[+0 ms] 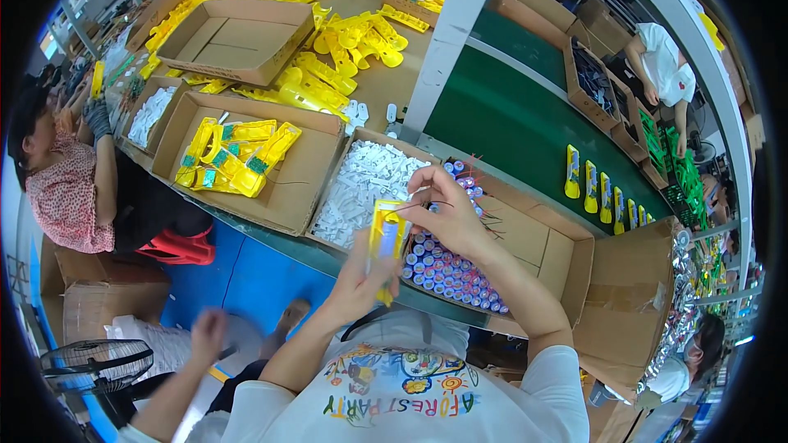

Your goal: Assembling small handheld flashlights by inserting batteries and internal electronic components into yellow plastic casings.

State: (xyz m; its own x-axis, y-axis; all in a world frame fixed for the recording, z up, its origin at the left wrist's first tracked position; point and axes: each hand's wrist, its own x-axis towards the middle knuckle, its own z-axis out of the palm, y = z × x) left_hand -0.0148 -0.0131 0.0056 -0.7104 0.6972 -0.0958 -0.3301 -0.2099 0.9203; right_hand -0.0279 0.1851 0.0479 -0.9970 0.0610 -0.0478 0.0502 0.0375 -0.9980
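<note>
My left hand [355,287] is closed around a yellow plastic housing [378,221], held tilted upright above the near table edge. Inside the housing lies a pale purple cylindrical battery [388,239]. At the housing's upper end, the fingers of my right hand [450,212] pinch a thin dark reddish wire [406,204]. Beneath the hands is a carton of small white plastic pieces [361,174]. To its right, under my right forearm, a carton holds purple-wrapped batteries [451,273] with red wires.
At left, a carton [308,184] holds yellow housings with green circuit boards [238,156]. Behind it are an empty carton [234,33] and loose yellow shells [357,37]. A metal post [447,41] stands before a green conveyor [509,115] carrying several filled housings. A seated co-worker [74,172] is at left.
</note>
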